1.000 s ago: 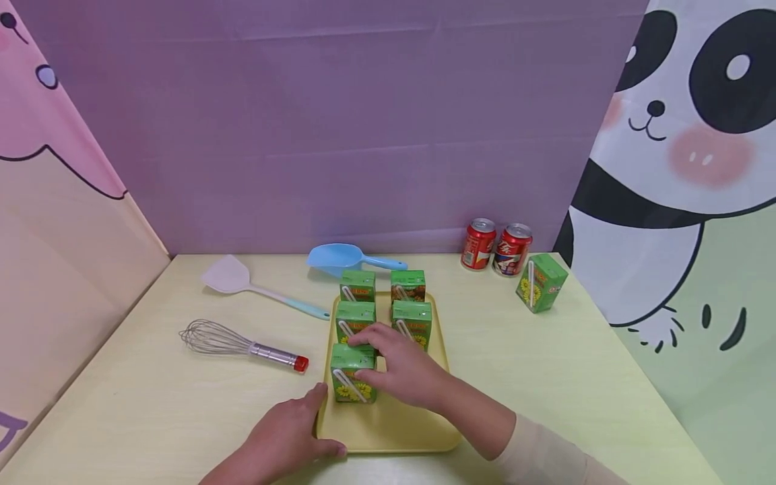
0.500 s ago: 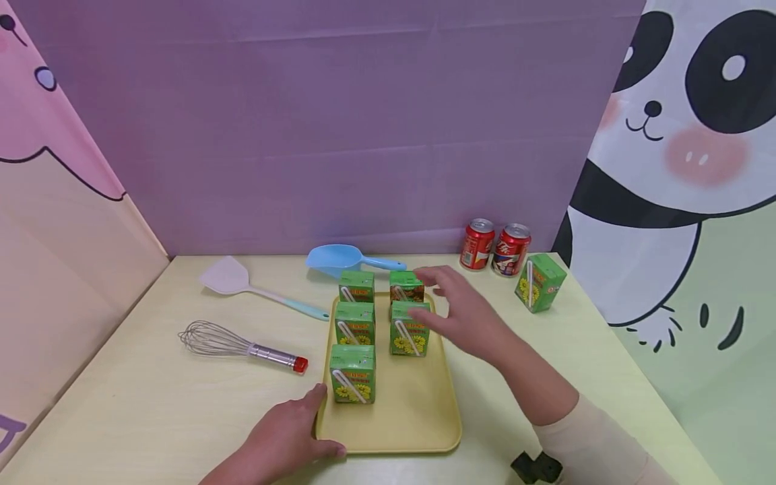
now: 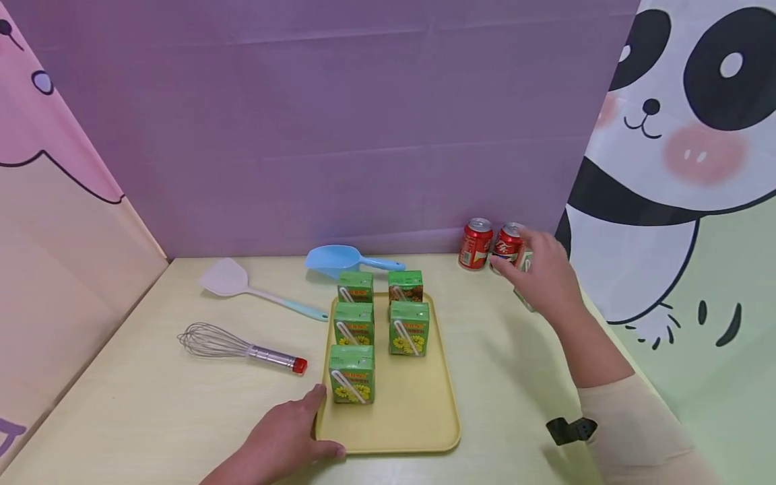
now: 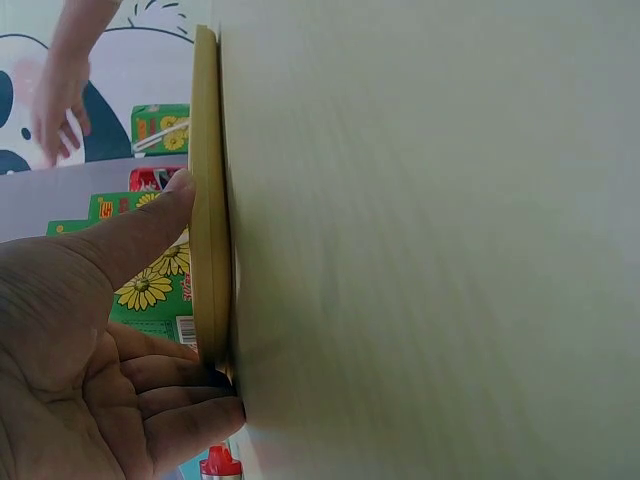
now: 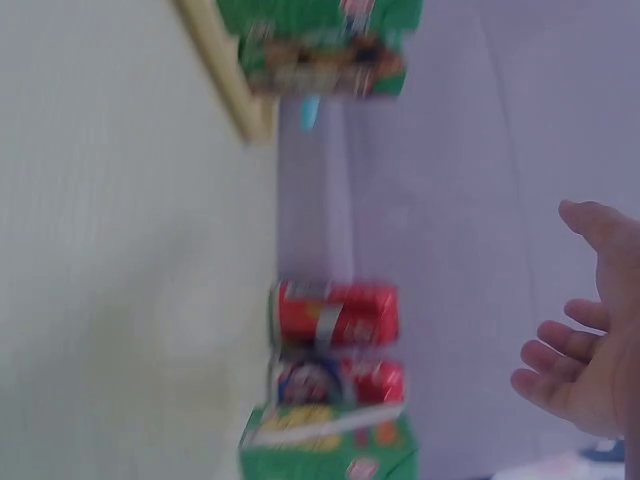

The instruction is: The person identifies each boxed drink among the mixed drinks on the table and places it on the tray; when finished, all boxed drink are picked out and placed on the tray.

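Observation:
My left hand [image 3: 285,431] holds the near left corner of the yellow tray [image 3: 418,417], thumb along the front edge and fingers against the left side. Several green drink cartons with straws stand upright on the tray, among them the near left carton [image 3: 352,377] and a right-hand carton [image 3: 409,330]. My right hand [image 3: 545,273] hovers with thumb and fingers spread, holding nothing. In the head view it partly hides a lone green carton [image 3: 525,296]. The right wrist view shows this carton [image 5: 330,450] whole-fronted but blurred, apart from the hand [image 5: 590,340].
Two red cans, the left can [image 3: 475,244] and the right can [image 3: 506,244], stand at the back right beside the lone carton. A blue scoop [image 3: 339,259] lies behind the tray. To its left lie a spatula [image 3: 242,283] and a whisk [image 3: 242,347].
The right hand has let go of the near left carton on the tray and swung right and away to the lone carton by the cans. My left hand stays at the tray corner.

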A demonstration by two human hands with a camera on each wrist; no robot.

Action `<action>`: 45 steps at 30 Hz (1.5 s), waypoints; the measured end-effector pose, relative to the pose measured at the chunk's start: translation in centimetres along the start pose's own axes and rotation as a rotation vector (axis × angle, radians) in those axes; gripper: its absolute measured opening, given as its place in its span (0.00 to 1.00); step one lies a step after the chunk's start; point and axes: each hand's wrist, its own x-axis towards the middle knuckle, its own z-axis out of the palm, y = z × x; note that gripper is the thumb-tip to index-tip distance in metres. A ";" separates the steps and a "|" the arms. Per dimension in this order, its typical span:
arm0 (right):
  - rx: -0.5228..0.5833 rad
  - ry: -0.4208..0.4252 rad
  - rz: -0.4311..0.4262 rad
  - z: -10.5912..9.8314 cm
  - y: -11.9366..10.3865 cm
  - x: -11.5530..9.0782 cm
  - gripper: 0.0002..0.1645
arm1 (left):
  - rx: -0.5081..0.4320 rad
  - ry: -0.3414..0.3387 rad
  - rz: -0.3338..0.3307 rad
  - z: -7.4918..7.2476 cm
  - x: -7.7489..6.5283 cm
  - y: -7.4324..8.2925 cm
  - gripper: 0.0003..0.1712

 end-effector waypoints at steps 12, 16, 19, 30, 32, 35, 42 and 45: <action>-0.023 -0.001 0.285 1.5 7.9 1.4 0.60 | 0.001 0.006 -0.004 0.0 0.0 -0.1 0.60; 0.006 -0.051 0.367 2.5 10.1 1.3 0.63 | -0.006 0.006 -0.001 0.0 0.0 -0.1 0.60; 0.037 -0.089 0.407 3.0 11.4 1.2 0.63 | -0.005 0.001 0.000 0.0 0.0 -0.1 0.60; 0.063 -0.098 0.388 3.5 12.3 1.1 0.52 | -0.005 -0.026 -0.008 0.0 0.1 -0.1 0.58; 0.064 -0.095 0.382 3.4 12.2 1.0 0.51 | -0.006 -0.027 -0.004 -0.1 0.1 -0.1 0.57; 0.064 -0.088 0.358 3.4 12.0 0.8 0.49 | -0.006 -0.026 0.000 -0.1 0.1 0.0 0.56; 0.102 -0.100 0.305 2.7 9.3 0.5 0.45 | -0.002 -0.029 -0.010 0.0 0.1 -0.1 0.59; 0.116 -0.123 0.283 2.3 7.6 0.3 0.45 | -0.002 -0.032 -0.012 0.0 0.2 -0.1 0.59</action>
